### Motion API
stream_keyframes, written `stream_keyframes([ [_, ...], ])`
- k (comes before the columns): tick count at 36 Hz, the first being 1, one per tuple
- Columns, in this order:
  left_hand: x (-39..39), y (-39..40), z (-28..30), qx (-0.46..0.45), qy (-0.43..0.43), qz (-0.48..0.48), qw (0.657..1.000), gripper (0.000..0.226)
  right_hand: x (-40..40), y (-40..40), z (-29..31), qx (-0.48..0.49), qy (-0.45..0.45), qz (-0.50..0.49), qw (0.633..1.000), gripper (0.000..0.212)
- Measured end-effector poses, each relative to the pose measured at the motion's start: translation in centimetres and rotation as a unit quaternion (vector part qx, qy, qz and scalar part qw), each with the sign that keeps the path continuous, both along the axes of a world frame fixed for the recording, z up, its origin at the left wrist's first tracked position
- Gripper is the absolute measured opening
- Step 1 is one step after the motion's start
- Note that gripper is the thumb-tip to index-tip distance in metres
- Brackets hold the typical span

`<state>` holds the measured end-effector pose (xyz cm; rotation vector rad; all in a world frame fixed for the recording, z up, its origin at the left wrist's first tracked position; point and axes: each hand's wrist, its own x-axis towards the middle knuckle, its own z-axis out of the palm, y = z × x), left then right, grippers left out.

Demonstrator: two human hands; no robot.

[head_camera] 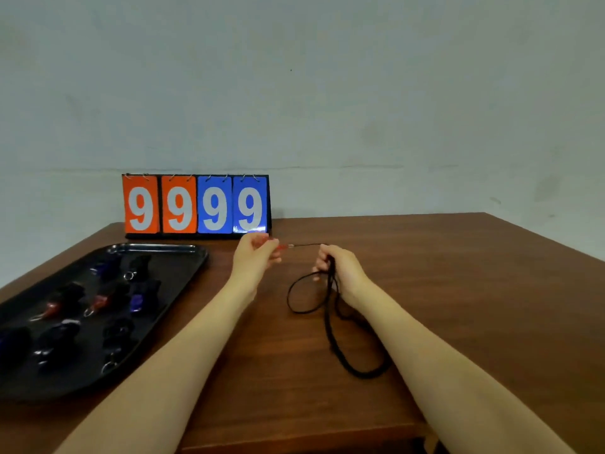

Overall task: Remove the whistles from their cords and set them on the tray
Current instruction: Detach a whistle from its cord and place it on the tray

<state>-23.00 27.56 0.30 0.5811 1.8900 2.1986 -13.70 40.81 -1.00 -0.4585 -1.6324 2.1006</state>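
Observation:
My left hand grips a red whistle, mostly hidden inside the fingers. A thin end of the black cord with a small metal clasp stretches from the whistle to my right hand. That hand grips the bunched cord, whose loops hang down onto the brown table. The black tray lies to the left and holds several whistles, red, blue and black.
A flip scoreboard showing 9 9 9 9 stands at the table's back edge, just behind my left hand. A plain wall rises behind the table. The table's front edge runs under my forearms.

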Motion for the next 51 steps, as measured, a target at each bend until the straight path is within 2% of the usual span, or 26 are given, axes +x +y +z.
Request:
stream_keyframes([
  [3, -1.1, 0.0, -0.3, -0.103, 0.105, 0.014, 0.989, 0.023, 0.5, 1.1, 1.1, -0.162, 0.064, -0.013, 0.985, 0.035],
  [5, -1.2, 0.0, -0.5, -0.190, 0.179, 0.007, 0.965, 0.024, 0.8, 1.3, 1.6, -0.182, 0.078, -0.044, 0.979, 0.036],
  [8, -0.7, -0.1, -1.0, -0.321, 0.285, -0.036, 0.902, 0.032, 0.9, 1.1, 1.3, -0.123, 0.051, -0.085, 0.987, 0.034],
  [10, -0.2, -0.1, -1.0, -0.377, 0.343, -0.063, 0.858, 0.038, 0.9, 0.8, 1.2, -0.066, 0.019, -0.093, 0.993, 0.031],
  [13, 0.1, -0.3, -0.8, -0.422, 0.370, -0.101, 0.822, 0.028, 0.6, 0.6, 1.3, 0.016, 0.001, -0.105, 0.994, 0.027],
  [15, 0.1, -0.3, -0.8, -0.405, 0.347, -0.101, 0.840, 0.018, 0.7, 0.8, 1.4, 0.033, 0.012, -0.115, 0.993, 0.025],
  [19, -0.3, -0.2, -0.6, -0.312, 0.269, -0.078, 0.908, 0.008, 1.2, 1.5, 1.9, -0.021, 0.049, -0.140, 0.989, 0.025],
  [21, -0.1, -0.3, -0.3, -0.245, 0.231, -0.079, 0.938, 0.010, 1.4, 1.9, 1.9, -0.054, 0.075, -0.134, 0.987, 0.025],
  [23, 0.3, -0.4, -0.1, -0.143, 0.139, -0.109, 0.974, 0.015, 1.5, 2.0, 1.8, -0.064, 0.088, -0.120, 0.987, 0.025],
  [26, 0.9, -0.4, 0.3, 0.018, 0.005, -0.178, 0.984, 0.016, 1.4, 1.9, 1.7, 0.005, 0.046, -0.123, 0.991, 0.024],
  [28, 1.1, -0.2, 0.7, 0.119, -0.076, -0.181, 0.973, 0.015, 1.4, 1.7, 1.6, 0.103, -0.004, -0.135, 0.985, 0.025],
  [30, 1.2, 0.0, 1.0, 0.172, -0.112, -0.166, 0.964, 0.012, 1.4, 1.5, 1.3, 0.229, -0.047, -0.138, 0.963, 0.027],
  [33, 0.9, 0.0, 0.9, 0.158, -0.091, -0.105, 0.978, 0.021, 1.4, 1.1, 1.0, 0.423, -0.074, -0.117, 0.895, 0.031],
  [35, 0.1, -0.2, 0.5, 0.132, -0.071, -0.050, 0.988, 0.022, 1.3, 0.6, 0.8, 0.514, -0.080, -0.079, 0.851, 0.030],
  [39, -1.1, -0.4, -0.3, 0.014, 0.028, 0.041, 0.999, 0.015, 1.1, -0.7, 0.5, 0.627, -0.093, -0.010, 0.773, 0.029],
  [41, -1.3, -0.2, -0.5, 0.013, 0.032, 0.043, 0.998, 0.010, 1.1, -1.4, 0.5, 0.676, -0.087, 0.000, 0.732, 0.028],
  [43, -1.4, 0.0, -0.7, 0.033, 0.017, 0.024, 0.999, 0.009, 1.1, -2.0, 0.5, 0.702, -0.071, 0.007, 0.708, 0.028],
  [45, -1.5, 0.3, -0.8, 0.053, -0.006, -0.002, 0.999, 0.015, 1.2, -2.6, 0.5, 0.698, -0.038, 0.022, 0.715, 0.027],
  [47, -1.7, 0.6, -1.0, 0.038, -0.012, -0.014, 0.999, 0.023, 1.4, -3.1, 0.8, 0.674, -0.001, 0.030, 0.738, 0.025],
  [49, -1.8, 0.6, -1.3, -0.005, 0.018, -0.021, 1.000, 0.023, 1.6, -3.3, 1.0, 0.650, 0.026, 0.014, 0.760, 0.025],
  [51, -1.8, 0.3, -1.4, -0.067, 0.089, -0.024, 0.993, 0.023, 1.9, -3.2, 1.2, 0.611, 0.050, -0.018, 0.790, 0.027],
])
